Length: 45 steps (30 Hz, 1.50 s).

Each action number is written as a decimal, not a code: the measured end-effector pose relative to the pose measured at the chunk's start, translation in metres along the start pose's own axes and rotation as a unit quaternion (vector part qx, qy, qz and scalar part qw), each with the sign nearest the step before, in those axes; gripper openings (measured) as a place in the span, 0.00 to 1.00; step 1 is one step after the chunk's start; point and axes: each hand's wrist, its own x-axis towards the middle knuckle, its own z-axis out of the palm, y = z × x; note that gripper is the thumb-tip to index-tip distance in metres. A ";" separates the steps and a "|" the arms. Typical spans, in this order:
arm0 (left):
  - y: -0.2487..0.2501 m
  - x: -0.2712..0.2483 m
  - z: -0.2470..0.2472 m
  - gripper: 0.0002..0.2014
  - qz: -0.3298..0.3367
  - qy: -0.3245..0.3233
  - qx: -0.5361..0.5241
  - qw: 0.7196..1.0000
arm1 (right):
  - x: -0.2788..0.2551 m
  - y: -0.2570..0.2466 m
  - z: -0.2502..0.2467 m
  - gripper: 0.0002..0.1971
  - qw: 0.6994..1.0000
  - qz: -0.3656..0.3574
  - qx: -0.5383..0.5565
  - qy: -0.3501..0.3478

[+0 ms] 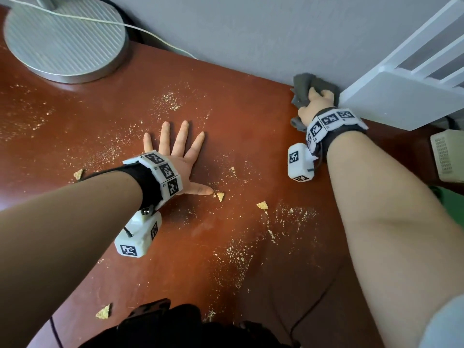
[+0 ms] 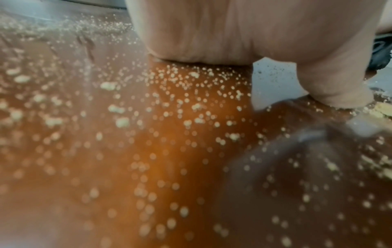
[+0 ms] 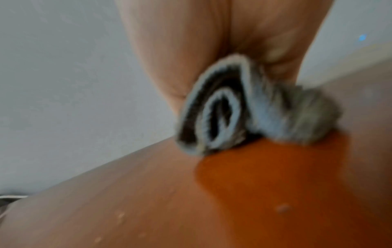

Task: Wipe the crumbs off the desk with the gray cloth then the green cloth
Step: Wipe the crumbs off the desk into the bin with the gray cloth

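No readable writing anywhere, just crumbs (image 1: 233,257) all over the desk (image 1: 251,121), left hand (image 1: 179,156) flat with fingers spread mid-desk, and right hand (image 1: 317,102) gripping the bunched gray cloth (image 1: 303,85) at the far edge against the wall (image 1: 251,26).

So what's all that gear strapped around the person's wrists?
Each bare forearm wears a black wrist strap under a band of white blocks printed with black square codes: left hand, right hand. A white camera box, also code-marked, hangs below each wrist, with a thin black cable. A pale blue sleeve edge shows at the right upper arm.
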 end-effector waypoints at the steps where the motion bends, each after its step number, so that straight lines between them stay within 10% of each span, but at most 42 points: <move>1: 0.000 0.001 0.000 0.60 -0.001 -0.001 0.000 1.000 | 0.003 -0.008 0.003 0.32 0.999 -0.006 -0.027 -0.016; 5: -0.001 0.001 0.000 0.60 -0.004 -0.004 -0.005 1.000 | -0.017 -0.034 0.018 0.36 0.982 -0.138 -0.100 -0.087; 10: -0.001 0.001 0.000 0.60 0.000 0.006 -0.009 1.000 | -0.073 -0.017 0.016 0.33 0.891 -0.348 -0.199 -0.213; 13: -0.001 0.000 0.001 0.61 0.001 0.017 -0.012 1.000 | -0.086 -0.004 -0.011 0.30 0.922 -0.287 -0.106 -0.238; 20: 0.000 -0.002 0.000 0.60 0.002 0.028 -0.013 1.000 | -0.039 0.002 0.025 0.33 0.991 -0.083 -0.097 -0.041; 28: -0.008 -0.005 -0.002 0.59 0.032 0.023 -0.021 0.999 | -0.076 -0.016 0.004 0.32 0.913 -0.324 -0.128 -0.214; 32: -0.040 -0.007 -0.001 0.59 0.022 0.031 -0.017 0.999 | -0.023 -0.015 0.002 0.33 0.992 -0.116 -0.048 -0.021; 35: -0.080 -0.011 -0.003 0.61 -0.055 0.031 -0.059 0.996 | -0.009 -0.039 0.016 0.35 0.997 0.001 -0.072 -0.022; 38: -0.107 -0.010 -0.002 0.62 -0.094 0.025 -0.069 0.993 | -0.025 -0.067 0.025 0.35 0.987 -0.118 -0.100 -0.044; 43: -0.112 -0.005 0.005 0.62 -0.082 0.033 -0.078 0.993 | -0.081 -0.089 0.032 0.33 0.866 -0.403 -0.178 -0.236; 45: -0.113 -0.005 0.006 0.63 -0.076 0.033 -0.083 0.993 | -0.078 -0.093 0.018 0.32 0.862 -0.424 -0.145 -0.239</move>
